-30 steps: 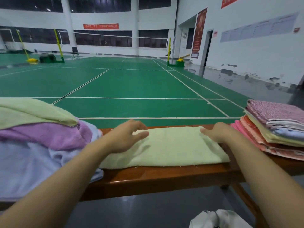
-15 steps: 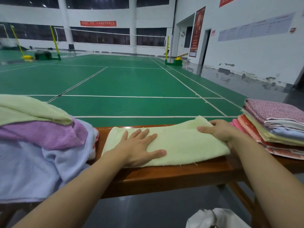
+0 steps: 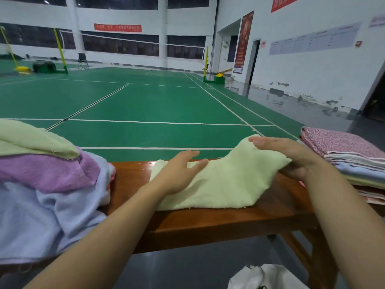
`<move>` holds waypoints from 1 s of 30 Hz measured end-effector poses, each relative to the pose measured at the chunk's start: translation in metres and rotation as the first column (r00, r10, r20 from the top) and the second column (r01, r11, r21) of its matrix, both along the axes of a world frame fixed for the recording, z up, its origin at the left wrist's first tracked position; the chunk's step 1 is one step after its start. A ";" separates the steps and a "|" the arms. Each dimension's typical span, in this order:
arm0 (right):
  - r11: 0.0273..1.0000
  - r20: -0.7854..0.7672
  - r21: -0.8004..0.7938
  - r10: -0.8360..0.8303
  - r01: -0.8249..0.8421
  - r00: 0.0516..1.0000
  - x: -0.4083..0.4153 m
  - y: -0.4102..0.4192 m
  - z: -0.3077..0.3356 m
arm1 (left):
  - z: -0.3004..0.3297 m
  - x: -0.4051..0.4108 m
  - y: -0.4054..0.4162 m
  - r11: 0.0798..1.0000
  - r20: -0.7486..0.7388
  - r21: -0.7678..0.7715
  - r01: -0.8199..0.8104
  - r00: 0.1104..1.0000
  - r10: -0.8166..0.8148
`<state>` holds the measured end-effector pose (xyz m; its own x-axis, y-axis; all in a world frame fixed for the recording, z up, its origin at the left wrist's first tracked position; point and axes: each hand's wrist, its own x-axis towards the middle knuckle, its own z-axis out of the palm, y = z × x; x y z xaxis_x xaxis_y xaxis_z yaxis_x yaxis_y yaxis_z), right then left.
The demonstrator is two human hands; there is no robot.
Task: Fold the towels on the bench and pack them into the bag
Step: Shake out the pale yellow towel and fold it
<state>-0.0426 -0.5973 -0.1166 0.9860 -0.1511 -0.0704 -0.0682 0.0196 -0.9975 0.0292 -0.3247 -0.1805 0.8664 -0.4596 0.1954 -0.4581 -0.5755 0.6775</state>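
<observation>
Wooden bench (image 3: 208, 224) carries an unfolded towel heap (image 3: 41, 184) left, a folded stack (image 3: 343, 151) right, leaving the middle as work area. Pale green towel (image 3: 225, 184) lies there; left hand (image 3: 177, 174), fingers straight, pins it; right hand (image 3: 291, 155) pinches the raised right end, probably to fold it over. White bag (image 3: 264, 278) waits on the near floor

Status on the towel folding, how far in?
Done: a folded stack sits at the bench's right end. In hand: right hand lifts one end of the pale green towel, left hand on it. Left: unfolded pile; nothing visibly packed in the white bag.
</observation>
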 end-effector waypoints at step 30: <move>0.246 -0.274 -0.944 -0.209 -0.220 0.939 0.054 0.130 -0.048 | -0.006 0.007 0.043 0.760 0.191 0.496 -0.420 0.906 0.377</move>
